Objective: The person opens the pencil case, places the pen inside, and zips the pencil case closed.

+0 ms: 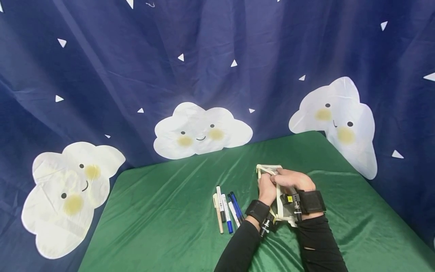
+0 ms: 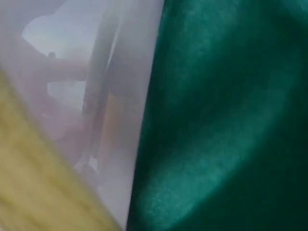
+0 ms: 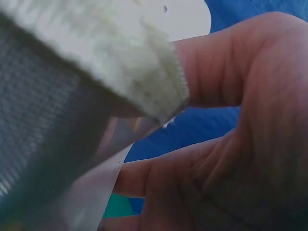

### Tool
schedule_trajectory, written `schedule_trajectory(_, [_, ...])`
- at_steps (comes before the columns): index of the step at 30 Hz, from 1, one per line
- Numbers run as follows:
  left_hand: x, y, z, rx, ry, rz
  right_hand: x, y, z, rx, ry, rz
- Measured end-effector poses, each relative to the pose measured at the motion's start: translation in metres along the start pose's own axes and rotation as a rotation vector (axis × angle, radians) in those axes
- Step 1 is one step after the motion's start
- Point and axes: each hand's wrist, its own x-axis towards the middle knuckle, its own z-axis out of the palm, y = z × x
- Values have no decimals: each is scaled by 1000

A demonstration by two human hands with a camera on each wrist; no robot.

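A see-through pouch (image 1: 279, 204) with cream fabric edging is between both hands over the green cloth, right of the pens. My left hand (image 1: 267, 189) grips its left edge with curled fingers. From the right, my right hand (image 1: 295, 179) pinches the upper part, its fingertips close to those of the left. Up close in the right wrist view, the right hand (image 3: 216, 72) has its fingers behind the cream trim (image 3: 115, 57), beside grey mesh (image 3: 38, 106). The left wrist view shows clear plastic (image 2: 130, 120) and blurred trim (image 2: 38, 173); the left fingers are hidden there.
Several pens and markers lie side by side left of the hands, among them a beige pen (image 1: 219, 217), a white marker with a blue end (image 1: 227, 215) and a dark blue pen (image 1: 236, 206). Behind the green-covered table (image 1: 163, 211) hangs a blue curtain (image 1: 210, 83) with cloud prints.
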Motion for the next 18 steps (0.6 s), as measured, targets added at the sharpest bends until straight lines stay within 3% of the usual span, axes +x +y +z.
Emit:
schedule_trajectory(4, [-2,-1,0,58,20,55,0,0,1,13,0,0])
schedule_trajectory(9, [-4,-1,-2,166,3,46,-1,0,1,6,4,0])
schedule_trajectory(13, [-4,-2,-4,195,-26,31,0,0,2,0,5,-3])
schedule_trajectory(18, [-2,-4,-6,204,-35,60,3,0,2,-14,-1,-4])
